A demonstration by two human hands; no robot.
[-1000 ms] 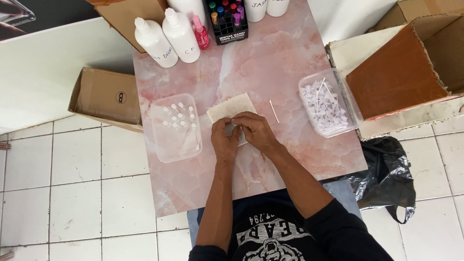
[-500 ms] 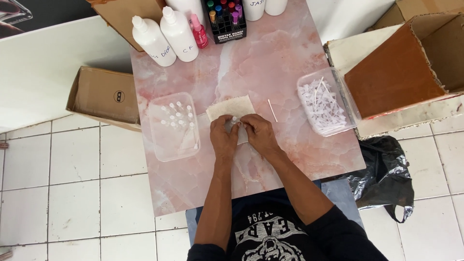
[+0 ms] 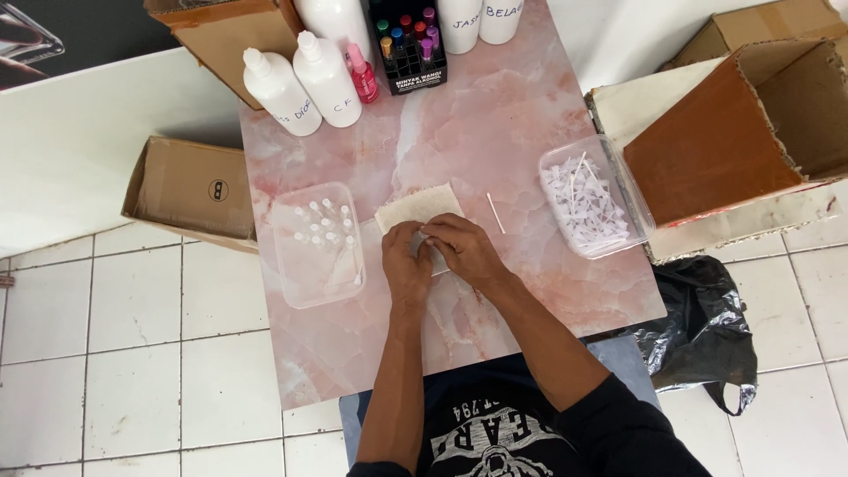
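My left hand [image 3: 406, 263] and my right hand [image 3: 461, 249] meet at the middle of the pink marble table [image 3: 495, 124], fingertips pinched together on a small object that the fingers mostly hide. They rest over the near edge of a beige cloth [image 3: 415, 208]. A thin white stick [image 3: 495, 212] lies just right of the cloth. Left of my hands stands a clear plastic tray [image 3: 315, 246] holding several small white-capped vials.
A clear tub [image 3: 590, 199] of white sticks sits at the table's right side. White bottles [image 3: 303, 81], a small pink bottle [image 3: 362, 74] and a black rack of coloured vials [image 3: 406, 42] line the far edge. Cardboard boxes [image 3: 733, 132] flank the table; a black bag [image 3: 698, 331] lies on the floor.
My hands have stayed at the cloth, fingers shifting slightly around the small object. Nothing else has moved.
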